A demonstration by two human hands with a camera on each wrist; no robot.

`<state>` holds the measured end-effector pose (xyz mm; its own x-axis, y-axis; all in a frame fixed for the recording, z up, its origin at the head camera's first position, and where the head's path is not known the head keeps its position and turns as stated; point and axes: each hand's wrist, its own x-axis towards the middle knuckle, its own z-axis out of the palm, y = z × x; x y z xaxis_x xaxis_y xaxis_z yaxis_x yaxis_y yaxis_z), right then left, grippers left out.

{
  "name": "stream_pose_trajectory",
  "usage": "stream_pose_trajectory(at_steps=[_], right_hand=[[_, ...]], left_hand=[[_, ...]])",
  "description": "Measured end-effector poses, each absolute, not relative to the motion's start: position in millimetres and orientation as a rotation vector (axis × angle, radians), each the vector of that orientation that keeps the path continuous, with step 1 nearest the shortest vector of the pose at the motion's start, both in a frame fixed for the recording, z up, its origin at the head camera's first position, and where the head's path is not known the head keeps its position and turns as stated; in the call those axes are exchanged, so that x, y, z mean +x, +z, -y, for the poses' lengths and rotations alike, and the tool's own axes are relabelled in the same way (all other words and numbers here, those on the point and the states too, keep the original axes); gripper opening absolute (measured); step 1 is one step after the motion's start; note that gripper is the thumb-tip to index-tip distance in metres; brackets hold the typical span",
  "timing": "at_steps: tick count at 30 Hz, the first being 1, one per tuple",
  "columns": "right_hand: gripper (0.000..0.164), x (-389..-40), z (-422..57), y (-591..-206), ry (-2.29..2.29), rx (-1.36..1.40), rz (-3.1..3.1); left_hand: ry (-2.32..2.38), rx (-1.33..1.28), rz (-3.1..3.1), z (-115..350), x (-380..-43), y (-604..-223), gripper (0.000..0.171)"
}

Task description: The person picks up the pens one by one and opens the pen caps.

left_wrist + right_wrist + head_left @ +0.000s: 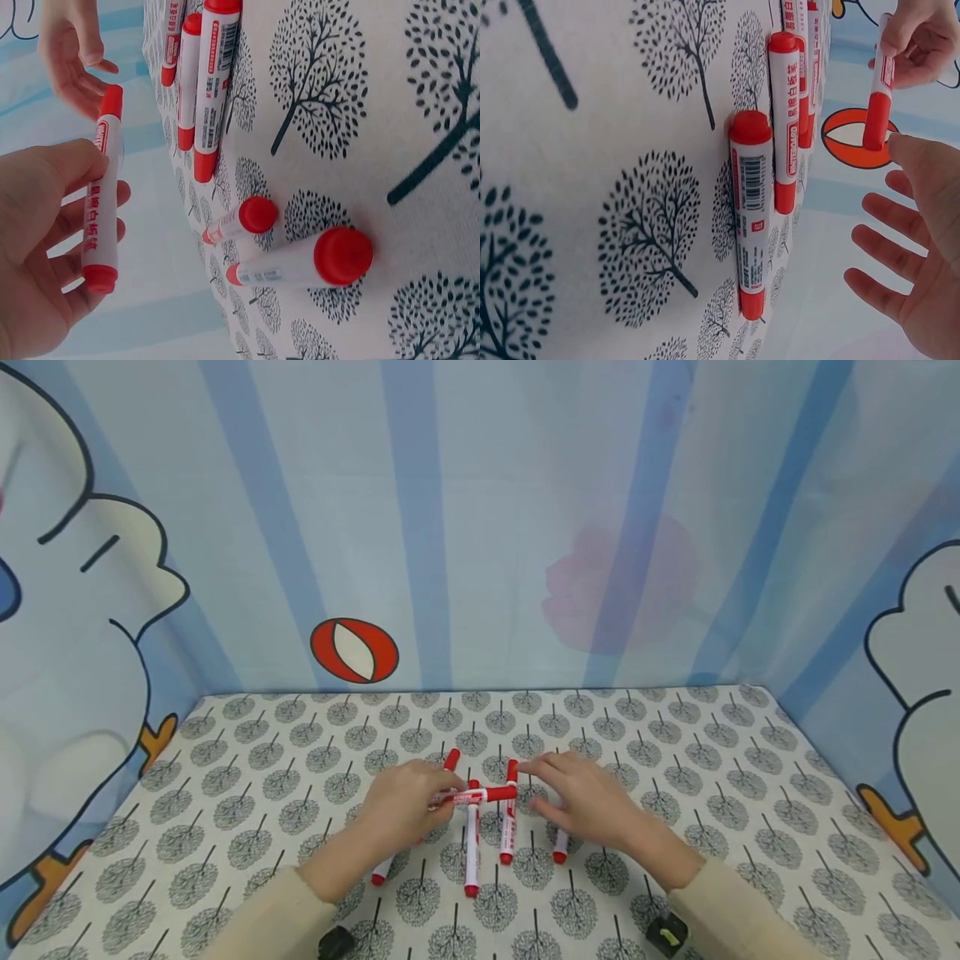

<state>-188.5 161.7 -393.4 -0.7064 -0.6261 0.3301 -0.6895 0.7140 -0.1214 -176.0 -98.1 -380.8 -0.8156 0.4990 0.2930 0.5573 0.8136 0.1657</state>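
My left hand grips a white whiteboard marker with red ends, thumb on one side and fingers on the other. It is held roughly level above the table, its red cap pointing right. My right hand is beside that cap, fingers spread and holding nothing; its thumb is near the cap in the right wrist view. Below the hands, several similar markers lie on the cloth, among them one in the middle, one right of it and one partly hidden under my right hand.
A white tablecloth printed with grey trees covers the table. Behind it hangs a blue striped curtain with cartoon figures and a red-and-white ball picture. Two more markers, a smaller-looking one and a nearer one, lie under my left hand.
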Motion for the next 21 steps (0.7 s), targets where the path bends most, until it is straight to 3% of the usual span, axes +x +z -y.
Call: stream_pose_trajectory(at_steps=[21], right_hand=[[0.031, -184.0, -148.4, -393.1, 0.58, 1.058, 2.735]], left_hand=[[-0.405, -0.963, 2.652, 85.4, -175.6, -381.8, 0.021]])
